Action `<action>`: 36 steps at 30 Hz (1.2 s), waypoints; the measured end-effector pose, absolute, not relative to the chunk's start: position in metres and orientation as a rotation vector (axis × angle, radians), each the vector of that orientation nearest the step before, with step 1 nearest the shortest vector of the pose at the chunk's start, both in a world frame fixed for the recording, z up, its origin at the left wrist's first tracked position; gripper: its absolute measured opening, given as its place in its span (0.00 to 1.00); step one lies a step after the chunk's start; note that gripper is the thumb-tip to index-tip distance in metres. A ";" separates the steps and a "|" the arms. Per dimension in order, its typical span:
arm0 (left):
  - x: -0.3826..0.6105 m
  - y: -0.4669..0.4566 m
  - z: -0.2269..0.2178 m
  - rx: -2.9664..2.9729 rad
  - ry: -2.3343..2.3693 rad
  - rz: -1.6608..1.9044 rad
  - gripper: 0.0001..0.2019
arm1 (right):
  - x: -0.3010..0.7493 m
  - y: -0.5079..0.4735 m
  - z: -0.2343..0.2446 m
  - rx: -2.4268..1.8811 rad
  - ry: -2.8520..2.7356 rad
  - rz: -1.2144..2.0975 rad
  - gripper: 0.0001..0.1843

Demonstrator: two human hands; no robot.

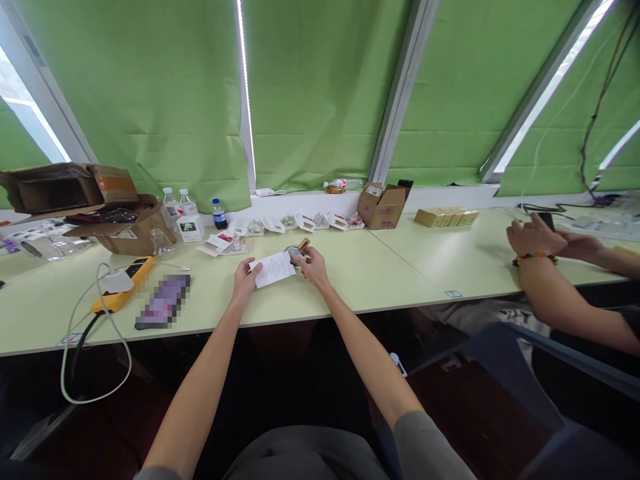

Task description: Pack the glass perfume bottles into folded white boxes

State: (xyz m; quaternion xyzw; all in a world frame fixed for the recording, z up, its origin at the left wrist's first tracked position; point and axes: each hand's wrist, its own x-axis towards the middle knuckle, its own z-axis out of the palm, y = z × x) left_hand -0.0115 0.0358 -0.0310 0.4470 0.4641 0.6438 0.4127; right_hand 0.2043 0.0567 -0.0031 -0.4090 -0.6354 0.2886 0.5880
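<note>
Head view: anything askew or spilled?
Clear bottle lies on its side on the window ledge, unlike the upright blue-capped bottle. Far left, an open carton looks askew atop another box. No spill visible.

Left forearm [197, 380]: bare, slanting forward and inward
Left hand [244, 283]: pinching, thumb [257, 269] on top, fingers curled
Right forearm [367, 350]: bare, slanting forward and inward
Right hand [315, 268]: gripping, thumb pointing toward the left hand
Wrists [326, 288]: almost straight
Spacing: hands near each other, apart, right slightly farther forward
</note>
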 end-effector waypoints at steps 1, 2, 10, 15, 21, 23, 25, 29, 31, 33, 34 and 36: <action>-0.011 0.035 -0.031 1.135 1.173 1.608 0.27 | 0.204 0.057 -0.003 -0.949 -1.472 0.702 0.26; -0.010 0.034 -0.030 1.155 1.177 1.593 0.27 | 0.204 0.057 -0.003 -0.943 -1.460 0.732 0.26; -0.003 0.019 -0.022 1.460 1.295 1.440 0.33 | 0.204 0.060 -0.004 -0.935 -1.366 0.809 0.27; -0.001 0.017 -0.021 1.419 1.321 1.403 0.39 | 0.205 0.063 -0.005 -0.906 -1.359 0.868 0.26; -0.002 0.018 -0.021 1.355 1.332 1.440 0.36 | 0.205 0.064 -0.006 -0.841 -1.350 0.937 0.25; -0.002 0.017 -0.021 1.370 1.325 1.445 0.34 | 0.205 0.063 -0.006 -0.835 -1.356 0.962 0.25; -0.003 0.017 -0.021 1.394 1.330 1.440 0.34 | 0.205 0.062 -0.005 -0.825 -1.362 0.979 0.25; -0.003 0.016 -0.022 1.439 1.374 1.438 0.35 | 0.206 0.060 -0.003 -0.805 -1.362 0.995 0.24; -0.003 0.016 -0.022 1.448 1.401 1.455 0.36 | 0.206 0.059 -0.002 -0.796 -1.371 1.005 0.24; -0.003 0.016 -0.023 1.452 1.424 1.465 0.36 | 0.206 0.058 -0.001 -0.785 -1.384 1.008 0.24; -0.003 0.016 -0.023 1.454 1.430 1.466 0.36 | 0.206 0.058 -0.001 -0.779 -1.391 1.007 0.24; -0.004 0.017 -0.024 1.463 1.434 1.470 0.36 | 0.206 0.058 0.000 -0.759 -1.401 0.999 0.23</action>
